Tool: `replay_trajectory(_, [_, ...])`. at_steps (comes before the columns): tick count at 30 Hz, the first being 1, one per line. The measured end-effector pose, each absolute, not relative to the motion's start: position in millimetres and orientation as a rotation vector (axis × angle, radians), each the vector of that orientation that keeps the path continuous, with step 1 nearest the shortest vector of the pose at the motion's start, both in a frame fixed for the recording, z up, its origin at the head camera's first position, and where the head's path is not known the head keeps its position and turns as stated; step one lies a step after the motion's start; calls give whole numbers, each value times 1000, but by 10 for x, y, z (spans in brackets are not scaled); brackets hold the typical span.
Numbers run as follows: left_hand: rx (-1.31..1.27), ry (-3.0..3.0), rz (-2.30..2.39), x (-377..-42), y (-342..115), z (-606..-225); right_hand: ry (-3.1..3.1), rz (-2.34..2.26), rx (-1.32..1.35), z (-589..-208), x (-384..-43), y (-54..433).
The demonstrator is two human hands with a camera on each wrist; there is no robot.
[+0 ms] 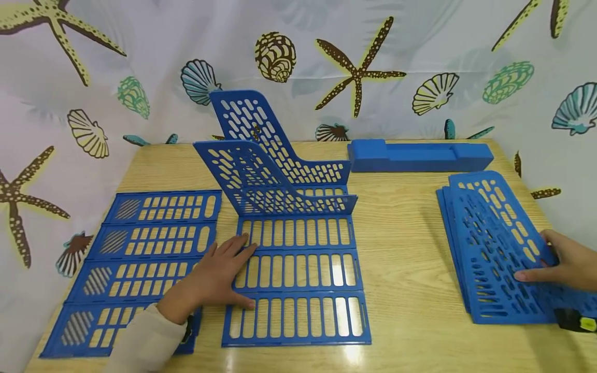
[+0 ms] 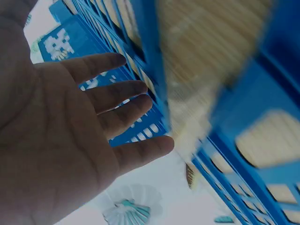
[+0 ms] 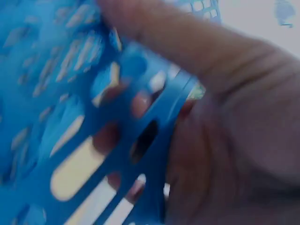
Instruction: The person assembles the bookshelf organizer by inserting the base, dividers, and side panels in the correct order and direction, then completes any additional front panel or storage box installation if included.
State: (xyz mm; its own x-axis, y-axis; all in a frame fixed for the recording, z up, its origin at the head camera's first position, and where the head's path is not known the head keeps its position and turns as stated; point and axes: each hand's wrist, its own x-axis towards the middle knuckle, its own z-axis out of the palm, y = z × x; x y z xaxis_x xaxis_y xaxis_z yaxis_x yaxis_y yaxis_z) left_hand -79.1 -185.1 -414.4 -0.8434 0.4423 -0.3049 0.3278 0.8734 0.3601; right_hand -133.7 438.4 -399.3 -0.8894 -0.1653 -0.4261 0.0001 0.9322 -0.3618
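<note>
A blue slotted base panel (image 1: 298,321) lies flat mid-table, with two upright L-shaped perforated dividers (image 1: 317,171) standing at its far end. My left hand (image 1: 224,274) is at this base's left edge, fingers extended and spread; its palm and straight fingers (image 2: 136,150) show in the left wrist view. On the right, several blue perforated plastic panels (image 1: 489,280) stand together, leaning. My right hand (image 1: 571,261) grips their right edge, thumb on the near face. Through the holes of the front panel (image 3: 84,173), fingertips appear behind it in the blurred right wrist view.
Left of the base lies another flat blue slotted panel (image 1: 158,246) in several joined sections, partly covered by my left forearm. A long blue plastic piece (image 1: 420,158) sits at the table's back edge. A shell-and-starfish patterned cloth (image 1: 298,52) hangs behind the wooden table (image 1: 401,248).
</note>
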Motion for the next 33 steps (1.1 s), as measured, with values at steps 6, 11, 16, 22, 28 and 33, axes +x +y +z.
replay_trajectory(6, [514,2667,466,-870,-2027,-4216,2894,-799,-385,-3764,-1334,3546])
replay_trajectory(11, [497,2644,478,-900,-2074,-4251,3242,-1089,-490,-3899,-1340,2830])
replay_trajectory(16, [505,2643,502,-911,-2116,-4252,3356,-1125,-616,-4074,-1332,2585])
replay_trajectory(22, [531,2633,485,-969,-2185,-4220,3345,-1111,-580,-4109,-1266,2614])
replay_trajectory(28, [520,2660,468,-1030,-2200,-4206,3328,-1073,-655,-4088,-1250,2619])
replay_trajectory(33, [499,2646,477,-1037,-2179,-4226,3305,-1068,-737,-4083,-1253,2624])
